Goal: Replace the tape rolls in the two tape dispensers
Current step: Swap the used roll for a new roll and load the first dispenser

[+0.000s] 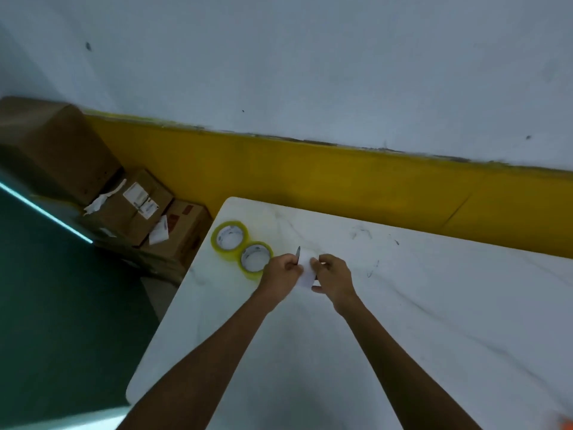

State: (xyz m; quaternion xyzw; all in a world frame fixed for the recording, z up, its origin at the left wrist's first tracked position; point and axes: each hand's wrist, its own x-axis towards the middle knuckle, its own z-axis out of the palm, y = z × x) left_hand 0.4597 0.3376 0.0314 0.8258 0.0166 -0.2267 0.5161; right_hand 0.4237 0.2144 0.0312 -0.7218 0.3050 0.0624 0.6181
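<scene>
Two yellowish clear tape rolls lie flat near the far left corner of the white marble table (434, 305): one farther back (229, 240), one nearer my hands (256, 259). Both my hands hold a small white object (307, 270) just above the tabletop, blurred, with a thin dark metal edge sticking up on its left side; it may be a tape dispenser. My left hand (280, 276) grips its left side, next to the nearer roll. My right hand (333, 279) pinches its right side.
Several cardboard boxes (139, 203) are stacked on the floor left of the table, against a yellow-and-white wall (341, 181). A dark green floor (62, 305) lies to the left. An orange blur (562, 422) shows at the bottom right corner.
</scene>
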